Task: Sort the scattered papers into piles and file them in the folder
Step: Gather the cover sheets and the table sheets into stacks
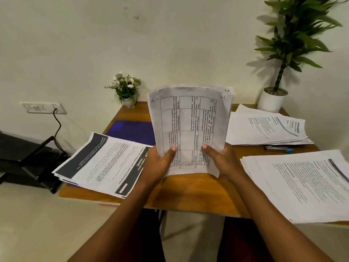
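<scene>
A stack of papers with a printed table [190,118] stands upright above the middle of the wooden table [190,195]. My left hand [158,163] grips its lower left edge, thumb on the front sheet. My right hand [221,159] grips the lower right edge the same way. A purple folder [132,131] lies flat behind the stack, partly hidden by it. Left of it rests a pile with dark headers [102,163]. Two more piles lie on the right, one far [264,129] and one near [302,186].
A small flower pot [126,91] stands at the table's back left corner, and a tall plant in a white pot [272,100] at the back right. A blue pen [279,148] lies between the right piles. A wall socket with cable [44,108] and a black chair [28,163] are at left.
</scene>
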The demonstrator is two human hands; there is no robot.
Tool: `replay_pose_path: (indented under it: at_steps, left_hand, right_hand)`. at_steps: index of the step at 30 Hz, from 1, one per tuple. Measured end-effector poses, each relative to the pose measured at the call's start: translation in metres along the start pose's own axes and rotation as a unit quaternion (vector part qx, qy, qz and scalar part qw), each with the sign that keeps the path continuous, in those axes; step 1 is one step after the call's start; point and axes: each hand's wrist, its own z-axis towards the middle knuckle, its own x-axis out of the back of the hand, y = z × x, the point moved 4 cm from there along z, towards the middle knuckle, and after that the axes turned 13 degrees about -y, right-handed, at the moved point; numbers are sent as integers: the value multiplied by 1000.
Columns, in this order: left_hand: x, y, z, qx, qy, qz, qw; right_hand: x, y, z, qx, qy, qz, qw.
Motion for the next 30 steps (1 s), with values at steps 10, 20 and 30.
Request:
replay_pose_path:
  at_steps: [10, 20, 30]
  left_hand:
    - [38, 27, 28, 86, -102, 84, 988]
    - [127, -46, 30, 69, 130, 387, 910]
    - [124, -64, 43, 93, 72, 484, 867]
  right_hand:
    - [42, -47, 34, -2, -156, 2, 988]
    - [-1, -13, 76, -106, -86, 224, 965]
    - [-176, -17, 170, -146, -32, 369, 917]
